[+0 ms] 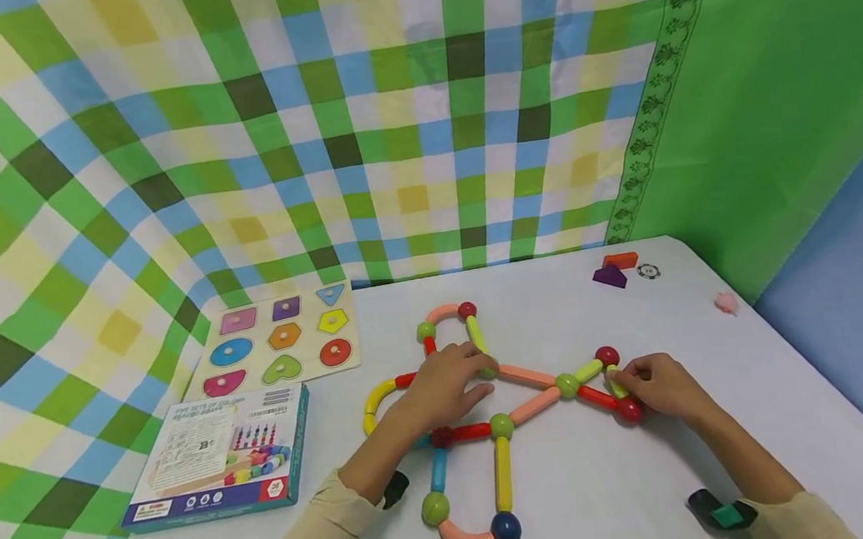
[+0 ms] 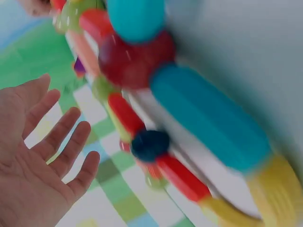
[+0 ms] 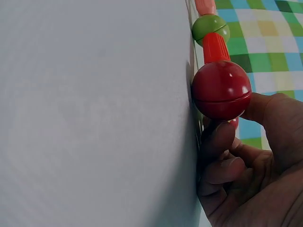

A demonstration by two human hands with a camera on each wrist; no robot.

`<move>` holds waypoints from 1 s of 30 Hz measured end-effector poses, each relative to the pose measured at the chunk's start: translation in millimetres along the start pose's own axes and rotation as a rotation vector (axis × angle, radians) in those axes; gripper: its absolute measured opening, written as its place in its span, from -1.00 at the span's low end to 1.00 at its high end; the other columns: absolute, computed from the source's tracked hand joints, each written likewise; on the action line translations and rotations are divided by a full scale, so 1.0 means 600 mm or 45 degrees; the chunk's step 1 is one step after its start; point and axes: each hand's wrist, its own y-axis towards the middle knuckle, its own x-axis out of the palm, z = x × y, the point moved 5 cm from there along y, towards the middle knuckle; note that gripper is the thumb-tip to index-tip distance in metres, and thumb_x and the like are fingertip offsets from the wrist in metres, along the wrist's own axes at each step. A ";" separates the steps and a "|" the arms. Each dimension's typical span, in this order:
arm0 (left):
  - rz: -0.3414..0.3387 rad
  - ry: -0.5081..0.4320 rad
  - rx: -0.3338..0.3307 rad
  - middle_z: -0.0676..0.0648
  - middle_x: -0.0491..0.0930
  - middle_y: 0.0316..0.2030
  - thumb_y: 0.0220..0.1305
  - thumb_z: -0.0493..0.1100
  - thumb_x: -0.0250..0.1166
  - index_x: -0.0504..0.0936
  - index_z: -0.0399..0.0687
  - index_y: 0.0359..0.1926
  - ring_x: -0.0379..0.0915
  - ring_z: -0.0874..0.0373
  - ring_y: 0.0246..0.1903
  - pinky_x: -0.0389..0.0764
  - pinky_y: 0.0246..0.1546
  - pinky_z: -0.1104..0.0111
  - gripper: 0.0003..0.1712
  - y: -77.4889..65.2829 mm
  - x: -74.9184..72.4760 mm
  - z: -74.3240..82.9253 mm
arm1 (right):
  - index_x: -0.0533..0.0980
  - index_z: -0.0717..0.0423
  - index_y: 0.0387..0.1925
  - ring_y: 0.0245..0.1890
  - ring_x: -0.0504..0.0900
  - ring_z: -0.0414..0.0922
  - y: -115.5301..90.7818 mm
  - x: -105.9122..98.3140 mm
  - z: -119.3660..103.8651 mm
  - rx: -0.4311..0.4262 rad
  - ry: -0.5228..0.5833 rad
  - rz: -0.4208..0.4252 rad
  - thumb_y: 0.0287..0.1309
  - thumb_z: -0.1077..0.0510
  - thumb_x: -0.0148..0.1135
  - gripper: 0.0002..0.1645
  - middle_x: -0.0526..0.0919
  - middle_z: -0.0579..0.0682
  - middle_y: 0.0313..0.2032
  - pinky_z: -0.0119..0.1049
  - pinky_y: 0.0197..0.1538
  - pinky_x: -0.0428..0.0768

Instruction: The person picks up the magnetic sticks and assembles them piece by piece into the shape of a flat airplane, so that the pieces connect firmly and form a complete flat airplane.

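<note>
A flat figure of coloured rods and balls lies on the white table. At its right end, my right hand (image 1: 661,383) pinches a short yellow-green rod (image 1: 616,382) that sits between two red balls, the nearer one (image 1: 628,410) right by the fingers. In the right wrist view that red ball (image 3: 221,90) hides most of the rod, and the fingers curl behind it. My left hand (image 1: 447,383) hovers over the middle of the figure, fingers spread and relaxed, partly covering the rods there. The left wrist view shows this palm (image 2: 42,156) holding nothing, beside a blue rod (image 2: 208,116).
On the left lie a wooden shape puzzle board (image 1: 311,374) and a boxed bead toy (image 1: 219,455). Toward the back right are an orange block (image 1: 621,260), a purple block (image 1: 610,277), a round chip (image 1: 649,271) and a small pink thing (image 1: 726,303). A checked cloth (image 1: 407,137) hangs behind.
</note>
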 end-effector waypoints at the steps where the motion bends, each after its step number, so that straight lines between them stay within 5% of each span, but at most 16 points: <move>1: 0.010 -0.010 -0.019 0.12 0.49 0.00 0.22 0.06 0.30 0.57 0.22 0.10 0.39 0.20 0.00 0.45 0.01 0.26 -0.59 -0.006 -0.005 -0.008 | 0.57 0.25 -0.23 -0.42 0.42 -0.08 0.000 -0.003 0.004 -0.003 -0.002 -0.003 0.18 -0.16 0.21 -0.50 0.50 0.01 -0.44 -0.32 -0.50 0.45; 8: -0.003 -0.040 -0.186 0.09 0.52 -0.05 0.14 0.06 0.38 0.60 0.18 0.04 0.39 0.19 -0.05 0.48 -0.04 0.23 -0.58 -0.054 -0.011 -0.071 | 0.57 0.22 -0.20 -0.42 0.43 -0.07 0.006 -0.020 0.033 0.016 -0.015 -0.004 0.20 -0.21 0.17 -0.46 0.50 0.01 -0.44 -0.32 -0.49 0.45; 18: 0.077 -0.004 -0.695 -0.01 0.51 -0.22 0.08 -0.02 0.44 0.62 0.08 -0.05 0.43 0.13 -0.27 0.55 -0.23 0.27 -0.61 -0.086 0.010 -0.176 | 0.56 0.21 -0.23 -0.40 0.43 -0.08 0.008 -0.037 0.037 -0.007 -0.033 -0.011 0.21 -0.20 0.16 -0.48 0.50 0.00 -0.43 -0.33 -0.48 0.45; 22: 0.060 -0.066 -0.744 0.03 0.52 -0.37 0.08 -0.03 0.43 0.65 0.01 -0.13 0.38 0.15 -0.40 0.50 -0.36 0.36 -0.68 -0.081 0.012 -0.195 | 0.56 0.19 -0.26 -0.41 0.43 -0.08 0.019 -0.036 0.029 -0.022 -0.052 -0.005 0.21 -0.18 0.18 -0.53 0.50 0.00 -0.44 -0.32 -0.48 0.46; 30: 0.083 -0.109 -0.757 0.01 0.58 -0.37 0.10 -0.08 0.43 0.65 -0.03 -0.15 0.40 0.13 -0.40 0.51 -0.36 0.37 -0.71 -0.053 0.013 -0.214 | 0.55 0.22 -0.26 -0.43 0.43 -0.07 0.045 -0.036 0.022 -0.017 -0.078 0.001 0.23 -0.15 0.16 -0.54 0.49 0.02 -0.45 -0.29 -0.47 0.45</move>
